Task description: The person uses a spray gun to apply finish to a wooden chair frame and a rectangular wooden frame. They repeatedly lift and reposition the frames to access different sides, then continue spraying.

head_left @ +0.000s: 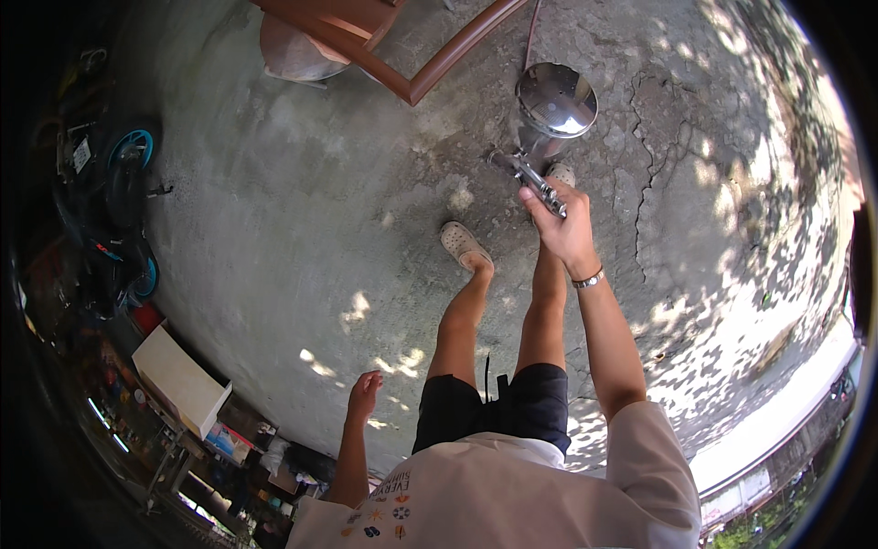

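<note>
Gripping shiny metal spray gun [541, 156], right hand [562, 229], cracked concrete [302, 201]

cracked concrete floor [302, 210]; brown chair frame [402, 55], scooter [123, 220] on it.

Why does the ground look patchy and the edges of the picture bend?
Head view: sun through leaves dapples the concrete floor; glare whitens the lower right; the shiny metal lid of the tool in the right hand reflects light; the fisheye lens curves and darkens the rim.

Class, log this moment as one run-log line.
right hand: grips spray gun with metal cup | left hand: empty, hanging | ground: concrete
</note>
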{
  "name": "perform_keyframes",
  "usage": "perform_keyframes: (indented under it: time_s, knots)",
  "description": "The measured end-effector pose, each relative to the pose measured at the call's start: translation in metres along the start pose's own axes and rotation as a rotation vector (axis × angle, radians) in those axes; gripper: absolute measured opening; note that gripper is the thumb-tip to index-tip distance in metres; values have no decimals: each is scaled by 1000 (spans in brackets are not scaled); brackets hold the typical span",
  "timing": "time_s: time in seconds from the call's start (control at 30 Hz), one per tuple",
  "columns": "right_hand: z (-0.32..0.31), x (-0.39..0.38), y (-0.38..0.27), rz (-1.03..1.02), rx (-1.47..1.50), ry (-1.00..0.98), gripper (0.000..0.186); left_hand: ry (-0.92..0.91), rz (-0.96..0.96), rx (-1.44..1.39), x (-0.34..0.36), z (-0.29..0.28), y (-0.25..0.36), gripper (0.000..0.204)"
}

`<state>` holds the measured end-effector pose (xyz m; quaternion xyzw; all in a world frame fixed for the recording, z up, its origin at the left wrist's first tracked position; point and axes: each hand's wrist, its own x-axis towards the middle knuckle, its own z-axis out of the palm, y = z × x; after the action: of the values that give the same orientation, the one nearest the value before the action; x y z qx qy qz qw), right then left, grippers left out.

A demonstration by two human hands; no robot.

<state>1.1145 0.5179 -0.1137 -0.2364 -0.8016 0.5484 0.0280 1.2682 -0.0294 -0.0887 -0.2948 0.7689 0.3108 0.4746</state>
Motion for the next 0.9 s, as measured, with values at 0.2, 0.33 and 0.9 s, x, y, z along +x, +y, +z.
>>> perform_keyframes:
  time_s: [0.2, 0.33, 0.9]
  knots:
    - [-96, 114, 49, 176, -11, 229, 34, 47, -46, 20, -7, 33, 58, 37]
    - [-156, 178, 73, 165, -10, 271, 37, -14, -28, 13, -8, 72, 107, 36]
    - [-315, 370, 150, 203, 61, 529, 42, -38, 1, 73, -25, 140, 254, 37]
